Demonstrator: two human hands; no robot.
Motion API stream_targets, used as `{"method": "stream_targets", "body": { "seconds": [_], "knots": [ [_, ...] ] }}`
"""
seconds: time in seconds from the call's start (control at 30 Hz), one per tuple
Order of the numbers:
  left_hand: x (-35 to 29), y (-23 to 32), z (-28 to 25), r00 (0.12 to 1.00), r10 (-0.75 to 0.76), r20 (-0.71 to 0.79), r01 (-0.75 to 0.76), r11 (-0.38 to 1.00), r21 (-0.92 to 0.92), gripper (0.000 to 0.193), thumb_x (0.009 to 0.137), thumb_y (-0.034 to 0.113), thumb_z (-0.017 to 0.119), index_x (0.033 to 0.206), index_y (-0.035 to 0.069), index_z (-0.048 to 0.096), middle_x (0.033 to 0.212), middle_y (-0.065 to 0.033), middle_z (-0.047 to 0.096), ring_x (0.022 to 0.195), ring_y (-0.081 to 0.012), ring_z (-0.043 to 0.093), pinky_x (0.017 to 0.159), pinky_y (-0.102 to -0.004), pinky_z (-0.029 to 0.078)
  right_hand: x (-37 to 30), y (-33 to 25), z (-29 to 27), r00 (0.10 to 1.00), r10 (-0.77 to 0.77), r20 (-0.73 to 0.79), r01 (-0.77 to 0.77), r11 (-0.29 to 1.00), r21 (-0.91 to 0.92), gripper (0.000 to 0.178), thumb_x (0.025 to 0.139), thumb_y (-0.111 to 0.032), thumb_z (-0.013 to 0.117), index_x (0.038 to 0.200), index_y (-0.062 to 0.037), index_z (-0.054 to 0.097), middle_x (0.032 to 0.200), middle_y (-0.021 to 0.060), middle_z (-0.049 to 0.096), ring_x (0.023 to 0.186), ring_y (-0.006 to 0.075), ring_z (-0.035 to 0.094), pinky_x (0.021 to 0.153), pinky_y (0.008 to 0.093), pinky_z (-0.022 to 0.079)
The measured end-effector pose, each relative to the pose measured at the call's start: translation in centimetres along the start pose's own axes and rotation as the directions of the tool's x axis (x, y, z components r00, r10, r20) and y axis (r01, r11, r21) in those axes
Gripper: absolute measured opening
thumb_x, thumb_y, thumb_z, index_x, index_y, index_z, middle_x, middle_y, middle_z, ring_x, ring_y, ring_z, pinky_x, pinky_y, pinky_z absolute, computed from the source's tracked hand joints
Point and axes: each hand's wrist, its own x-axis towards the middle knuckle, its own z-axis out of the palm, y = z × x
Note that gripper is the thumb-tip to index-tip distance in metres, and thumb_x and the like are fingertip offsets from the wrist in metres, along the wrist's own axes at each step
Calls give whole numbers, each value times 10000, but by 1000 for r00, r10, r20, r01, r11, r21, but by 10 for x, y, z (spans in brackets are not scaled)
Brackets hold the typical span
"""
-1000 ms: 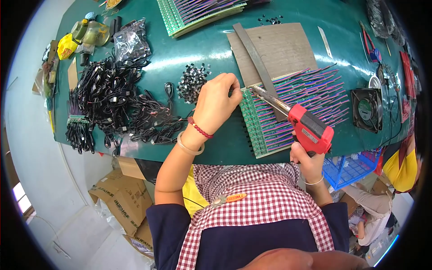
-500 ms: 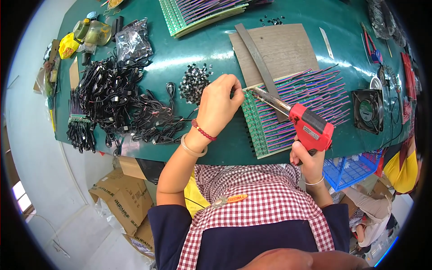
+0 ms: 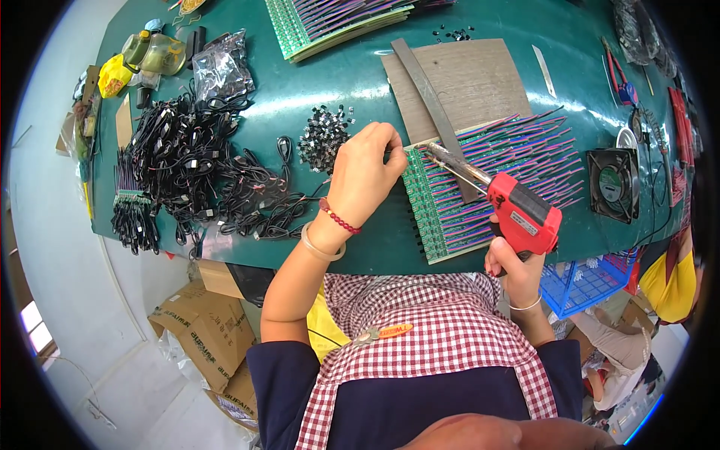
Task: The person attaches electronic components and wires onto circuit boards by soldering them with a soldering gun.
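Observation:
My right hand (image 3: 516,271) grips a red and black soldering gun (image 3: 526,216) by its handle. The gun's metal tip points up-left and reaches the top left corner of a green circuit board panel (image 3: 426,214). Rows of pink, blue and black wires (image 3: 510,184) stretch rightward from that panel. Beside the same corner, my left hand (image 3: 367,163) is closed in a pinch; whatever lies between its fingertips is too small or hidden to name. A flat metal bar (image 3: 431,94) lies slantwise across a brown wooden board (image 3: 480,79) and the panel's wires.
Small black and silver parts (image 3: 324,139) are heaped left of my left hand. Farther left lies a tangle of black cables (image 3: 184,154). Another stack of wired panels (image 3: 300,37) sits at the back. A black fan (image 3: 613,186) stands right, above a blue basket (image 3: 585,285).
The soldering gun and my right hand have shifted slightly right and down, drawing the tip a little away from my left fingertips. My left hand has barely moved.

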Motion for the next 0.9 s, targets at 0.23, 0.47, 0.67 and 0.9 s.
{"method": "stream_targets", "body": {
  "seconds": [0.23,0.47,0.67,0.9],
  "knots": [
    [0,2,-1,1000,10,-2,-10,1000,22,70,726,-10,602,740,-14,534,657,-101,545,506,-151,501,495,-281,422,-4,0,-1,1000,-1,-8,1,1000,-1,306,829,-9,554,1117,79,505,580,37,503,426,91,446,427,241,406],
    [-1,6,1,1000,26,-10,-25,997,77,77,732,-8,596,753,-9,522,695,-109,545,533,-203,526,502,-307,429,-3,-1,-3,999,36,18,-37,997,72,298,830,2,595,1119,57,543,634,16,538,480,71,482,465,221,406],
    [-7,10,-2,999,40,1,-40,993,110,114,749,11,627,808,1,531,766,-106,544,589,-244,538,547,-334,448,-4,1,-3,1000,16,1,-16,999,30,313,830,-7,543,1126,84,494,580,35,495,430,90,444,436,243,413],
    [-4,8,-5,997,69,43,-73,991,108,110,748,30,646,785,12,544,783,-108,526,639,-271,550,582,-360,461,-3,-3,-2,1000,3,5,-3,1000,23,300,837,0,534,1124,81,494,580,34,498,433,89,441,442,244,416]
  ]
}}
